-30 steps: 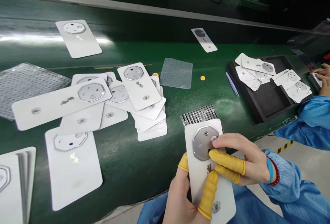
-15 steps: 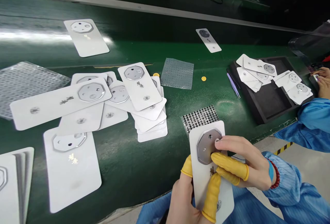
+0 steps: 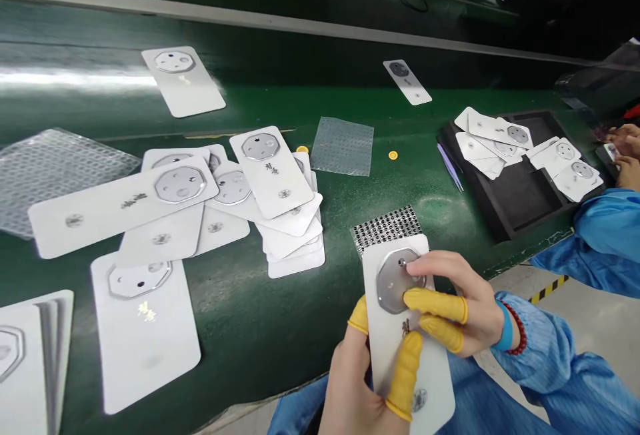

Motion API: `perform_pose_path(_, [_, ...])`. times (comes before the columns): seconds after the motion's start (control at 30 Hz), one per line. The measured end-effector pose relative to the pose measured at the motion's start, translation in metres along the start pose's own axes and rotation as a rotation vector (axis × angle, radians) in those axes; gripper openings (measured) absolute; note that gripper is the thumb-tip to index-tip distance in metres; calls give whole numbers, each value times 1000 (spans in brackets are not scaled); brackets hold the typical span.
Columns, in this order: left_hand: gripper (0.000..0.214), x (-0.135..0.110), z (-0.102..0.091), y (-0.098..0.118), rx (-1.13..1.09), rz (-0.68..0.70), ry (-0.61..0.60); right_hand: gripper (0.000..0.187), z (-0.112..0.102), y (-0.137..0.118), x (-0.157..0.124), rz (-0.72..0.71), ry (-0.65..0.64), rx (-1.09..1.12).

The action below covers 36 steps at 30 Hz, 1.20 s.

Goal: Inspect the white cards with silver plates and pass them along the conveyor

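Observation:
My left hand [image 3: 365,381], with yellow finger cots on thumb and forefinger, grips a white phone back cover [image 3: 400,348] from below, over the table's near edge. My right hand [image 3: 450,308], also in yellow cots, presses its fingertips on the cover's silver octagonal camera plate [image 3: 393,278]; anything small under them is hidden. Just behind the cover lies a sheet of small dark dots [image 3: 387,225].
A loose pile of white covers [image 3: 225,195] spreads over the green belt [image 3: 350,95] at left, with more singles beyond. Two clear film sheets [image 3: 343,145] lie flat. A black tray [image 3: 520,188] holds covers at right, where another person's hands [image 3: 625,151] and blue sleeve work.
The held cover and both hands shifted slightly left and down. My right fingertips stayed on the camera plate. The view drifted a little.

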State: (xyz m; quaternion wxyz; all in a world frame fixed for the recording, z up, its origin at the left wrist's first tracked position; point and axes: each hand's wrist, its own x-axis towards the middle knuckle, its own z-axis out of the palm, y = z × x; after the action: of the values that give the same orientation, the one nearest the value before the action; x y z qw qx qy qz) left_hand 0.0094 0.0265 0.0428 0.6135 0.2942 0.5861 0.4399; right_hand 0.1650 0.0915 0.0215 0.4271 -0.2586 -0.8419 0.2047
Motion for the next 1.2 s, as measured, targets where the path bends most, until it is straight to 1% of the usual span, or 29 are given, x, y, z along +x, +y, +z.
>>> perform_pose_path(0.07, [42,2,2,4,-118,-66,-46,28,-4,3,1,103,11,158])
perform_pose_path(0.1, [44,3,2,5,-149,-91,-55,30,-6,4,2,136,9,200])
perform_pose_path(0.13, [46,5,2,6,-162,-103,-56,31,-7,6,3,141,1,197])
perform_pose_path(0.2, [47,10,1,5,-131,-84,-25,30,-6,7,4,57,-63,56])
perform_pose_path(0.27, [44,14,-1,0,-37,-21,20,28,-1,8,4,-57,-139,-170])
perform_pose_path(0.3, [42,16,-1,-3,17,10,36,27,3,8,3,-91,-173,-258])
perform_pose_path(0.33, [39,18,-2,-6,61,25,44,26,6,9,3,-106,-200,-297])
perform_pose_path(0.37, [38,19,-3,-9,86,22,46,26,8,11,2,-103,-216,-283])
perform_pose_path(0.43, [45,22,-8,-13,78,12,56,27,11,16,-3,-76,-216,-157])
perform_pose_path(0.47, [54,25,-12,-14,73,38,86,29,11,21,-7,-36,-188,-100])
perform_pose_path(0.5, [67,29,-19,-14,78,96,140,32,10,26,-11,26,-151,-75])
perform_pose_path(0.53, [81,34,-28,-13,104,185,224,37,9,33,-17,102,-123,-93])
perform_pose_path(0.57, [93,39,-37,-13,159,274,323,43,9,40,-24,173,-122,-145])
perform_pose_path(0.6, [97,45,-47,-13,233,334,408,47,9,48,-31,231,-151,-212])
perform_pose_path(0.63, [91,51,-56,-13,317,345,460,47,10,57,-38,265,-200,-274])
perform_pose_path(0.67, [78,57,-64,-15,393,310,460,43,11,64,-44,268,-251,-318])
perform_pose_path(0.7, [63,63,-69,-16,452,254,420,35,13,71,-49,251,-284,-344])
perform_pose_path(0.73, [50,69,-72,-19,482,192,343,28,14,77,-52,234,-289,-357])
perform_pose_path(0.77, [43,74,-71,-21,479,144,256,22,14,81,-54,220,-270,-361])
perform_pose_path(0.8, [40,79,-68,-23,454,121,185,20,13,84,-54,209,-235,-364])
perform_pose_path(0.87, [37,86,-57,-25,388,97,91,20,10,84,-50,201,-147,-371])
perform_pose_path(0.93, [35,90,-41,-26,298,68,18,20,3,80,-44,199,-45,-365])
perform_pose_path(1.0, [35,93,-25,-25,185,33,-64,20,-2,72,-38,163,17,-335])
perform_pose_path(1.03, [35,93,-18,-26,121,11,-108,20,-5,68,-36,128,14,-314])
perform_pose_path(1.1, [35,95,-7,-27,11,-30,-168,19,-7,61,-31,81,-37,-279])
perform_pose_path(1.17, [32,95,0,-28,-69,-60,-174,18,-6,55,-27,112,-74,-257])
perform_pose_path(1.2, [29,96,1,-29,-100,-69,-163,17,-5,53,-24,142,-63,-244])
